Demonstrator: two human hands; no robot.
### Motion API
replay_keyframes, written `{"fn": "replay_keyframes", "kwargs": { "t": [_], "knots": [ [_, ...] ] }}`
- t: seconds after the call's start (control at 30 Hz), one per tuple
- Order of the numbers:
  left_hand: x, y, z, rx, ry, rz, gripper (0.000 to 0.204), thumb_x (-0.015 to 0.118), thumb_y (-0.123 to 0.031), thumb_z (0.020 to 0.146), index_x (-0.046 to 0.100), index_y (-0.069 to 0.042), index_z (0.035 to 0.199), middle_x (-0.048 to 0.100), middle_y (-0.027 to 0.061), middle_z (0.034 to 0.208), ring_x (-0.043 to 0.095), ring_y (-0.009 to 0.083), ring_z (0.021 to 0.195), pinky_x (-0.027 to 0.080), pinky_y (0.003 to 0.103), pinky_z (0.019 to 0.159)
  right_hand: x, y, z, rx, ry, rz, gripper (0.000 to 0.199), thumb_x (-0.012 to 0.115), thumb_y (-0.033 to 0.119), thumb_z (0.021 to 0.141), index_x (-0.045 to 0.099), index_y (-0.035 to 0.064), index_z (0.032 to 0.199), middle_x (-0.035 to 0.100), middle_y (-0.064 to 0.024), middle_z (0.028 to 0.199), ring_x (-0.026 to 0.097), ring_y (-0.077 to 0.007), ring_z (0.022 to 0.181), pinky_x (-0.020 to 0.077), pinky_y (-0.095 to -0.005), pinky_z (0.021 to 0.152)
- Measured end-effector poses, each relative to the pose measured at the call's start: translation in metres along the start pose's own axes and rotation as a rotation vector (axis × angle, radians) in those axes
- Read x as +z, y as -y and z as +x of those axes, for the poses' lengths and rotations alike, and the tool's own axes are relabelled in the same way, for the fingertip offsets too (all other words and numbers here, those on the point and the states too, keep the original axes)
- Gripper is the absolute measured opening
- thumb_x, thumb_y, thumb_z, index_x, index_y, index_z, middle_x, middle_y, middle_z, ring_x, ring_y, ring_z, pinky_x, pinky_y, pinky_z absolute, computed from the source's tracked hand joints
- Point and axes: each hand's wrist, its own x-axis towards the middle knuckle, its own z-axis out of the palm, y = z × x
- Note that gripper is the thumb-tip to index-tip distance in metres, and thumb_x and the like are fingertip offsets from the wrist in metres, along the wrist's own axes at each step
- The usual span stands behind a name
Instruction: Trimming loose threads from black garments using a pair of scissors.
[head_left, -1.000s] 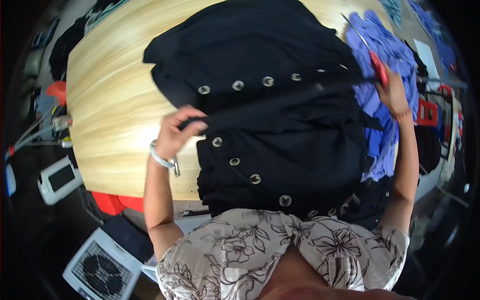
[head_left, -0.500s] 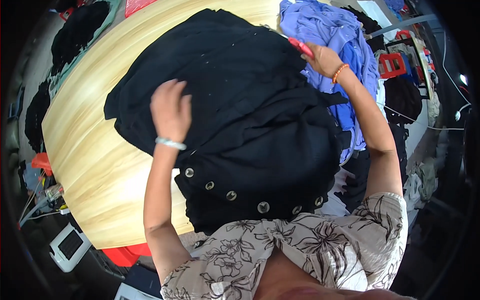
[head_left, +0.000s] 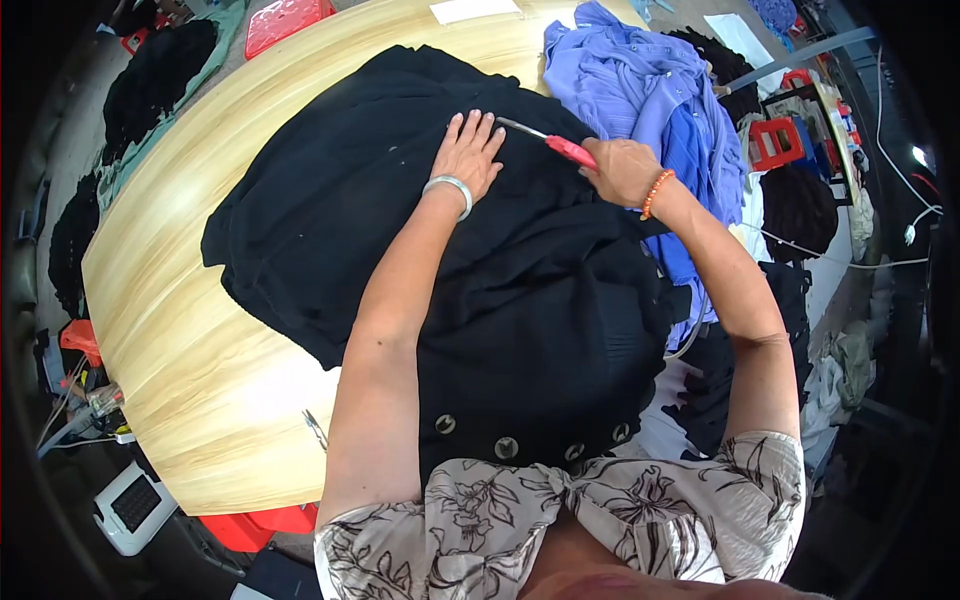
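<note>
Cloth (head_left: pixel 330 200), black, fills the frame's centre. At upper centre the left hand (head_left: pixel 468 158) lies flat on it, grip wide; rightward, the right hand's (head_left: pixel 625 172) grip holds a red-handled tool (head_left: pixel 570 151).

Tool (head_left: pixel 572 152) in the right hand (head_left: pixel 625 173): glossy red plastic-looking handle, smooth metal shaft. Under the grip: matt black cloth (head_left: pixel 330 190). Further left: glossy wood-grain tabletop (head_left: pixel 150 300).
</note>
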Motion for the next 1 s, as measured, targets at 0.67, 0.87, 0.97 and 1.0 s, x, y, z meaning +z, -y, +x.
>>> {"fn": "replay_keyframes", "kwargs": {
  "t": [0.67, 0.87, 0.97, 1.0],
  "knots": [
    [-0.046, 0.052, -0.150, -0.477, -0.229, -0.173, 0.079, 0.075, -0.037, 0.076, 0.044, -0.005, 0.141, 0.034, 0.0169, 0.151, 0.030, 0.0390, 0.140, 0.022, 0.053, 0.114, -0.016, 0.134, -0.012, -0.400, -0.005, 0.147, 0.026, 0.065, 0.024, 0.087, 0.058, 0.0025, 0.100, 0.064, -0.0208, 0.071, 0.066, -0.0388, 0.072, 0.0506, -0.0476, 0.064],
    [-0.033, 0.100, -0.246, -0.675, -0.198, -0.119, 0.077, 0.060, -0.045, 0.089, 0.032, -0.004, 0.148, 0.034, 0.0152, 0.153, 0.028, 0.0332, 0.143, 0.018, 0.055, 0.115, -0.017, 0.161, -0.012, -0.483, 0.016, 0.148, 0.024, 0.064, 0.023, 0.086, 0.061, 0.0009, 0.095, 0.067, -0.0189, 0.074, 0.068, -0.0363, 0.076, 0.0527, -0.0454, 0.067],
    [-0.026, 0.091, -0.276, -0.655, -0.140, -0.041, 0.073, 0.061, -0.038, 0.090, 0.032, -0.010, 0.149, 0.028, 0.0092, 0.157, 0.021, 0.0325, 0.145, 0.012, 0.061, 0.114, -0.003, 0.193, -0.007, -0.556, 0.088, 0.164, 0.024, 0.064, 0.023, 0.085, 0.063, 0.0005, 0.093, 0.067, -0.0179, 0.075, 0.067, -0.0356, 0.076, 0.0523, -0.0454, 0.067],
    [-0.025, 0.088, -0.282, -0.683, -0.104, -0.012, 0.072, 0.062, -0.037, 0.089, 0.032, -0.012, 0.150, 0.026, 0.0082, 0.158, 0.019, 0.0325, 0.146, 0.011, 0.063, 0.113, 0.002, 0.203, -0.007, -0.611, 0.082, 0.202, 0.023, 0.063, 0.022, 0.085, 0.063, 0.0005, 0.093, 0.067, -0.0173, 0.076, 0.068, -0.0354, 0.077, 0.0524, -0.0449, 0.068]
  ]
}}
